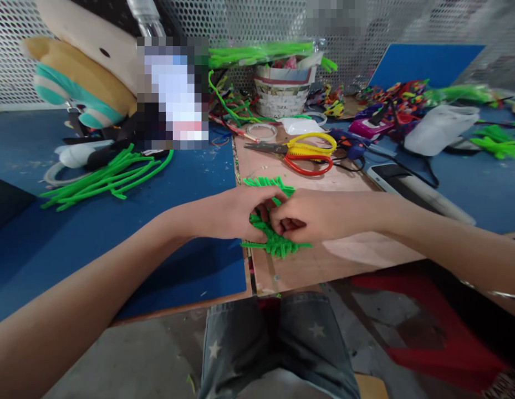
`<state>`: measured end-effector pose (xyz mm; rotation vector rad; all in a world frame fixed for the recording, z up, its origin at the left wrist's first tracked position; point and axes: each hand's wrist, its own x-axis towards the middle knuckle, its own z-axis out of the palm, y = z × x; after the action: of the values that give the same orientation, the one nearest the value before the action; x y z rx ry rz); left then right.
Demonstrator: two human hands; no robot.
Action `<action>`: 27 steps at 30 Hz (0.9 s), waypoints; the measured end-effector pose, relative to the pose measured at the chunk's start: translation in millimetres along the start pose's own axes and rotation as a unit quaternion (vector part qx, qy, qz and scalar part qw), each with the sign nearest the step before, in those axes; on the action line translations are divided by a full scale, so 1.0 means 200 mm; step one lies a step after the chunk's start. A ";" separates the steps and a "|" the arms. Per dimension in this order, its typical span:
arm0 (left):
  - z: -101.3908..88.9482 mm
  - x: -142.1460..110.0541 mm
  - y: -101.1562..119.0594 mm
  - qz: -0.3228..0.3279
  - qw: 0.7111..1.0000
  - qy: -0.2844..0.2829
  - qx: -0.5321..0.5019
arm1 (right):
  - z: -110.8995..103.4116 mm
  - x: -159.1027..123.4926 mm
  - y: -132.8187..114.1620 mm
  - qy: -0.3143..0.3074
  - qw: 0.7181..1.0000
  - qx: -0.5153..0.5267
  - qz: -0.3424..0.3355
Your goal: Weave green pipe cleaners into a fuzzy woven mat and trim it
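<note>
Bright green fuzzy pipe cleaners, bent and worked together into one piece (282,245), lie on the wooden board in front of me. My left hand (244,213) curls over this piece from the left, its thumb low against the green rows and its fingers bent inward. From the right, my right hand (302,216) is closed with its fingertips pinching at the middle of the piece. Both hands touch each other there and cover its centre. Loose green ends stick out above and below the hands.
Red-and-yellow-handled scissors (299,152) lie just beyond the hands. A bundle of green pipe cleaners (111,177) rests on the blue table (199,221) at left. A white basket (280,91), a purple device (371,124) and a phone (396,180) stand or lie farther back and right.
</note>
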<state>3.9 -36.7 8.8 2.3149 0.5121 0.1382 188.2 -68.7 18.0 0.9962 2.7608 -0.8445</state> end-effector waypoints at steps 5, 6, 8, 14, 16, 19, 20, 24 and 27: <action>0.00 0.00 0.00 -0.005 1.000 -0.002 -0.006 | -0.02 0.01 -0.01 -0.021 1.000 0.004 0.019; 0.00 0.00 0.00 -0.004 1.000 -0.004 -0.011 | -0.02 0.01 -0.01 -0.022 0.999 0.000 0.025; 0.00 0.00 -0.01 0.000 1.000 -0.007 -0.018 | -0.02 0.01 -0.02 -0.020 0.999 -0.001 0.024; 0.00 0.00 -0.02 0.003 1.000 -0.013 -0.019 | -0.04 0.02 0.00 -0.042 0.999 0.006 0.001; 0.00 0.00 -0.02 0.001 1.000 -0.013 -0.017 | -0.04 0.02 -0.01 -0.047 0.999 0.006 0.000; 0.00 0.00 -0.02 0.002 1.000 -0.009 -0.018 | -0.04 0.01 -0.03 -0.043 0.999 -0.011 0.010; 0.00 0.00 -0.02 0.002 1.000 -0.009 -0.019 | -0.04 0.01 -0.03 -0.042 0.999 -0.022 0.014; 0.00 0.00 -0.02 0.000 1.000 -0.008 -0.020 | -0.01 0.01 -0.04 -0.037 0.998 -0.055 0.008; 0.00 0.01 -0.01 -0.013 1.000 -0.007 -0.014 | 0.02 0.02 -0.03 -0.013 0.998 -0.065 0.013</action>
<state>4.1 -34.7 7.4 2.2805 0.5288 0.1150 180.5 -73.2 16.7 0.9878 2.7343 -0.6586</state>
